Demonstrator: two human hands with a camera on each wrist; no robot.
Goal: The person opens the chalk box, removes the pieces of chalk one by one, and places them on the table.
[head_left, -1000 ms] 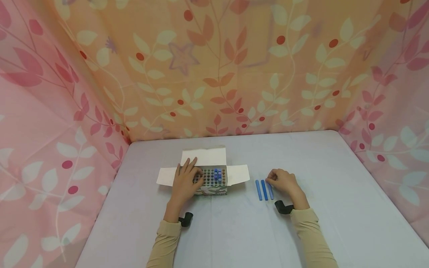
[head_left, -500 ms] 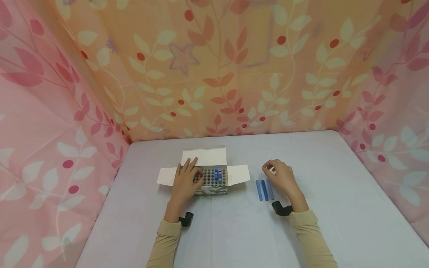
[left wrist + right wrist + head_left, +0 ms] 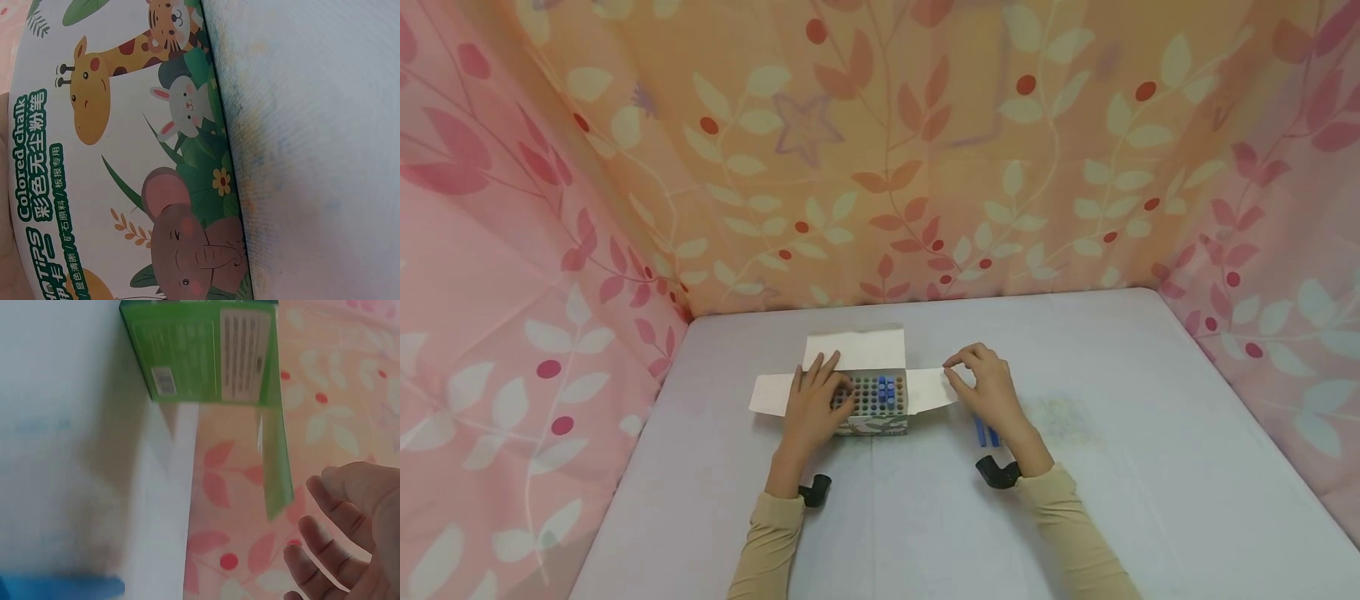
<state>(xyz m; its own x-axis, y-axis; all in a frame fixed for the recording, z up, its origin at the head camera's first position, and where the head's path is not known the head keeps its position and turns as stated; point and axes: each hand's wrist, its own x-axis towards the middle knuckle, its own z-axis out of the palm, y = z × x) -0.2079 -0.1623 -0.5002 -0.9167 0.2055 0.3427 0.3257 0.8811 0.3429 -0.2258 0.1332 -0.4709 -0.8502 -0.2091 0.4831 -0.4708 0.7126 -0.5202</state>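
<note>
A box of colored chalk [image 3: 871,426], its flaps spread out, stands on the white-covered table. Several blue chalk sticks [image 3: 886,390] poke up inside among rows of holes. My left hand [image 3: 812,409] rests over the box's left part, index finger and thumb curved above the holes, other fingers spread. In the left wrist view the box's printed side [image 3: 144,162] fills much of the picture. My right hand [image 3: 988,390] hovers by the right flap [image 3: 929,390], thumb and index finger bent, nothing visible between them. Loose blue chalk sticks [image 3: 987,432] lie beneath it, partly hidden.
A floral curtain [image 3: 880,167] encloses the table at the back and both sides. Faint chalk dust [image 3: 1063,419] marks the tablecloth right of the loose sticks. A black wrist camera [image 3: 997,472] sits at my right wrist, close to the table.
My right hand has left the rightmost loose blue chalk stick, lifted, and moved left to the box's right flap. My left hand stays in place on the box.
</note>
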